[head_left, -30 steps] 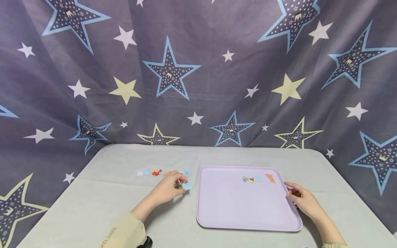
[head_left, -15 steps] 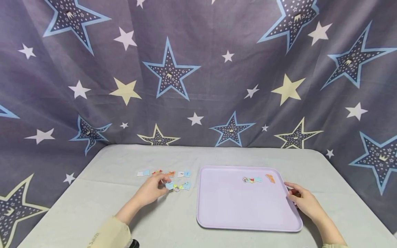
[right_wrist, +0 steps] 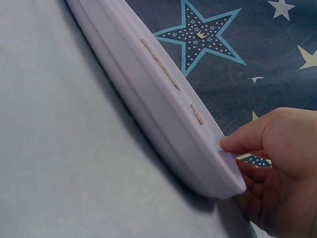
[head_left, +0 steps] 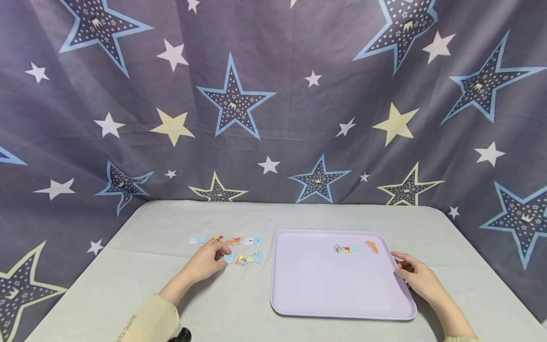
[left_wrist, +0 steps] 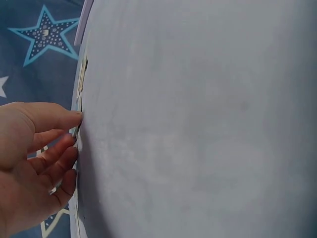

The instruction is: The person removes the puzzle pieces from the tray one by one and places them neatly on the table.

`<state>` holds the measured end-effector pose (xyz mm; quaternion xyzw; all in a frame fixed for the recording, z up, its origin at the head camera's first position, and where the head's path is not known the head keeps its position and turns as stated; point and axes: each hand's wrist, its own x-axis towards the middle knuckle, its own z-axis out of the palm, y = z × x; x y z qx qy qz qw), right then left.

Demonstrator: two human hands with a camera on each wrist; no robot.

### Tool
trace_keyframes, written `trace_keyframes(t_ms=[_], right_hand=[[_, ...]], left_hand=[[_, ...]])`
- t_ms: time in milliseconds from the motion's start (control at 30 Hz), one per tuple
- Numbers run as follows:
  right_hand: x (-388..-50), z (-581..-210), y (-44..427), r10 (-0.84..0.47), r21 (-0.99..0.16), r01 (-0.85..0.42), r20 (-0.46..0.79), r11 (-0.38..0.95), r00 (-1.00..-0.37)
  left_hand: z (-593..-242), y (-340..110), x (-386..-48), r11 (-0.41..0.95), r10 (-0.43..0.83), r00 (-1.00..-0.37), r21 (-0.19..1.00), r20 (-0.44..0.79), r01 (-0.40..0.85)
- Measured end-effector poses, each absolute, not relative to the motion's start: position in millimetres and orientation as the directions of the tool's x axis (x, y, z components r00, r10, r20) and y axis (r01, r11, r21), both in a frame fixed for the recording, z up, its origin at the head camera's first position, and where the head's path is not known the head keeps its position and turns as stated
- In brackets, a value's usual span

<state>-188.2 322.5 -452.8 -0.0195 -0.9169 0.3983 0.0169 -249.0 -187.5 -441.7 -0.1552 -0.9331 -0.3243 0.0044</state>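
Observation:
My left hand (head_left: pixel 204 261), palm down at the table's left part, pinches a light-blue puzzle piece (head_left: pixel 229 259) between thumb and fingertips; the hand covers part of it. Just right of that piece lie a colourful piece (head_left: pixel 242 261) and a blue-and-yellow piece (head_left: pixel 255 257). In the left wrist view the thumb and fingers (left_wrist: pixel 69 119) meet at the tabletop, where the pieces show only as thin edges. My right hand (head_left: pixel 419 275) grips the right rim of the lilac tray (head_left: pixel 316 285), thumb on top, as the right wrist view also shows.
Behind the left hand runs a row: a white-and-blue piece (head_left: pixel 198 240), a partly hidden red piece (head_left: pixel 219 238), an orange piece (head_left: pixel 233 241) and another white-and-blue piece (head_left: pixel 254 241). The tray bears joined-looking colourful pieces (head_left: pixel 347 248) and an orange piece (head_left: pixel 372 246). A star-patterned curtain (head_left: pixel 273 118) hangs behind.
My left hand has moved left, away from the tray, uncovering the blue-and-yellow and colourful pieces. A gap now shows between the light-blue piece and them. My right hand and the tray stay put.

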Motion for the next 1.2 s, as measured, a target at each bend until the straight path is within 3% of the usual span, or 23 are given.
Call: trace_keyframes(t_ms=[600,1200], right_hand=[[-188,-451,322,0.041,-0.732,0.013,0.021,0.681,-0.999],[-187,-450,321,0.047,-0.726,0.019,0.018,0.687,-0.999]], left_hand=[[-437,-179,-252,0.782,0.262,-0.961,0.564,0.087,0.264],[-419,-106,-263,0.701,0.397,-0.898,0.569,0.19,0.43]])
